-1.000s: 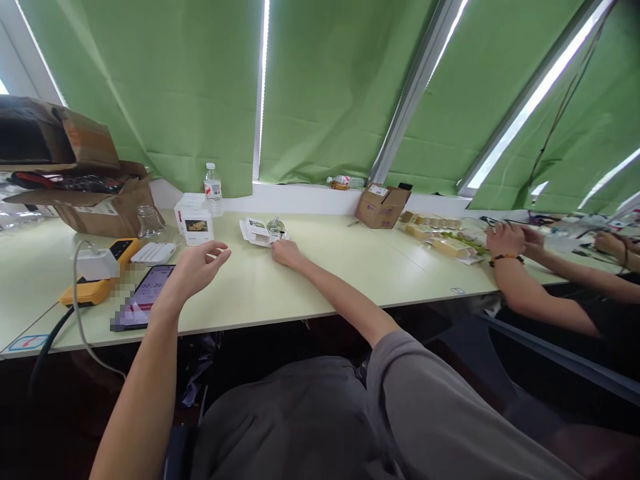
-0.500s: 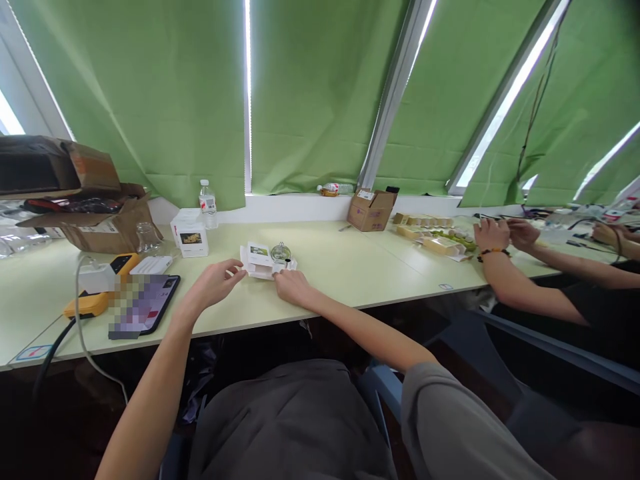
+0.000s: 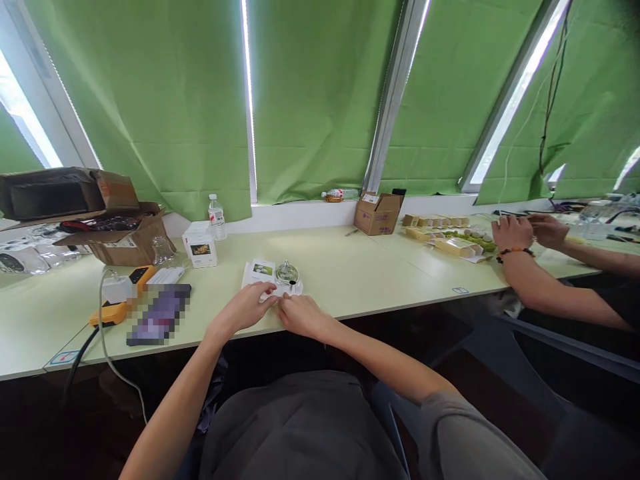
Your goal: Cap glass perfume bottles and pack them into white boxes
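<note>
A small white cardboard box [image 3: 253,272] with a picture on its panel lies open on the table in front of me. Behind its near edge sits a round, clear glass piece with a lid knob, like a little glass teapot [image 3: 287,272]; a small dark spot shows at its front. My left hand [image 3: 247,308] has its fingers curled onto the box's near left edge. Close beside it, my right hand [image 3: 304,316] is closed with thumb and finger pinching at the near right edge. The fingertips partly cover the cardboard.
To the left lie a phone [image 3: 159,317], a yellow power strip [image 3: 111,313] with cables, white boxes [image 3: 201,245] and a water bottle [image 3: 217,217]. A brown carton [image 3: 379,213] stands at the back. On the right, another person's hands [image 3: 515,233] work near yellow trays [image 3: 457,247].
My left hand has moved right and closed in on the box's near edge, beside my right hand. The view has shifted slightly, so the table things appear lower and further right.
</note>
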`<move>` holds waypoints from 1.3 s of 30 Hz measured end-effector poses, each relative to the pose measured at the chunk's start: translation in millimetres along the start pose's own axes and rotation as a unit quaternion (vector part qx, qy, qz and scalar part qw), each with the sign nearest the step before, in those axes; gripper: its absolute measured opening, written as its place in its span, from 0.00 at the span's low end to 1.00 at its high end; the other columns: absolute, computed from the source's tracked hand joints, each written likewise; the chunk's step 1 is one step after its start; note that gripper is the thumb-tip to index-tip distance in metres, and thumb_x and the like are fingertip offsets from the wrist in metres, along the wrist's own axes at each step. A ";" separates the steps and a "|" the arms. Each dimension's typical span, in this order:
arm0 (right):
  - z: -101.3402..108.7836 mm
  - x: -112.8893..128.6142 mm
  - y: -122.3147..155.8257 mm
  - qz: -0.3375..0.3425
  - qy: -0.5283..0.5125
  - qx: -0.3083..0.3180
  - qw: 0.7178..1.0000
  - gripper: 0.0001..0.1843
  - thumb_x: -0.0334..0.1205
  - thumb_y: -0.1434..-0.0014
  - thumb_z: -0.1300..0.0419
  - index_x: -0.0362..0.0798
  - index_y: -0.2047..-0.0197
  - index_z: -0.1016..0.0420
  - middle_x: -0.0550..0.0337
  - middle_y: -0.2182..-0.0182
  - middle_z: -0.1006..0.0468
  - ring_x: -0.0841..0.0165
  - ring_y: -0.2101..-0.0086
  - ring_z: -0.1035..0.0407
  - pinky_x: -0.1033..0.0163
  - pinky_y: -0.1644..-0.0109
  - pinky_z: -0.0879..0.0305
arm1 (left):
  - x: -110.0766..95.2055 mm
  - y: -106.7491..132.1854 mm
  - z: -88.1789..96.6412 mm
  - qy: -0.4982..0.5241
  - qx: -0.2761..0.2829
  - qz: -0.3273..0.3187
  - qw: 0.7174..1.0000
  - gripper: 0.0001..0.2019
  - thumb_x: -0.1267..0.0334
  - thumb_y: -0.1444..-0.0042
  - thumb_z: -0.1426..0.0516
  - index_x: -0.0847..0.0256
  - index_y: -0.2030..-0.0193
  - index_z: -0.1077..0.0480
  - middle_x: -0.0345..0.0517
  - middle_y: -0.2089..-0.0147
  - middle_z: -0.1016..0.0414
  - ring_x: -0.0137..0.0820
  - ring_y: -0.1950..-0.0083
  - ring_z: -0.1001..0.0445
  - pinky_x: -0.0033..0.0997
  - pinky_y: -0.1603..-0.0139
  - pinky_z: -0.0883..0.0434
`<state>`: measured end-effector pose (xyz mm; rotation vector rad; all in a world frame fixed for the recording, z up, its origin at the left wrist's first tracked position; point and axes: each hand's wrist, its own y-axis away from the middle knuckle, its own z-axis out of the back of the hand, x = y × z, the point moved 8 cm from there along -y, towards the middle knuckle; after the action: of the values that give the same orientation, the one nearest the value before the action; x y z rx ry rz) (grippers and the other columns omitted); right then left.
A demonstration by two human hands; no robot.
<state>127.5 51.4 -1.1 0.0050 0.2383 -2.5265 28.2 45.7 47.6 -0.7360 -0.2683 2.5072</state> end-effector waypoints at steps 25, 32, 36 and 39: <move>-1.9 -97.0 -40.1 0.006 -0.197 -0.097 0.976 0.48 0.54 0.49 0.36 0.44 0.32 0.50 0.43 0.43 0.31 0.52 0.44 0.36 0.52 0.42 0.42 | -7.0 -2.5 -69.0 -0.155 0.058 0.011 0.986 0.26 0.50 0.36 0.56 0.61 0.36 0.42 0.57 0.39 0.35 0.49 0.43 0.31 0.45 0.48 0.33; -5.2 -105.5 -59.9 -0.007 -0.184 -0.117 0.976 0.42 0.60 0.54 0.34 0.49 0.40 0.37 0.49 0.45 0.28 0.51 0.45 0.35 0.38 0.35 0.66 | -10.8 -5.1 -65.9 -0.164 0.058 0.005 0.985 0.24 0.49 0.36 0.56 0.60 0.41 0.38 0.55 0.40 0.34 0.49 0.45 0.30 0.45 0.52 0.31; -10.0 -103.9 -67.0 -0.018 -0.184 -0.118 0.976 0.40 0.60 0.53 0.35 0.46 0.43 0.36 0.48 0.49 0.25 0.52 0.46 0.34 0.39 0.35 0.66 | -8.9 -5.2 -67.3 -0.164 0.053 0.005 0.985 0.23 0.49 0.36 0.56 0.60 0.41 0.37 0.56 0.40 0.34 0.49 0.45 0.30 0.45 0.53 0.31; -13.8 -104.3 -69.3 -0.038 -0.192 -0.115 0.974 0.39 0.59 0.53 0.35 0.45 0.43 0.37 0.48 0.53 0.24 0.52 0.47 0.33 0.40 0.36 0.63 | -7.6 -5.4 -68.5 -0.163 0.051 0.006 0.985 0.24 0.49 0.37 0.56 0.61 0.41 0.38 0.56 0.40 0.34 0.49 0.45 0.29 0.45 0.53 0.31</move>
<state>173.5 168.6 3.1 -0.5883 0.3769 -2.4969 73.7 49.4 -4.4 -0.2847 -0.2472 2.6234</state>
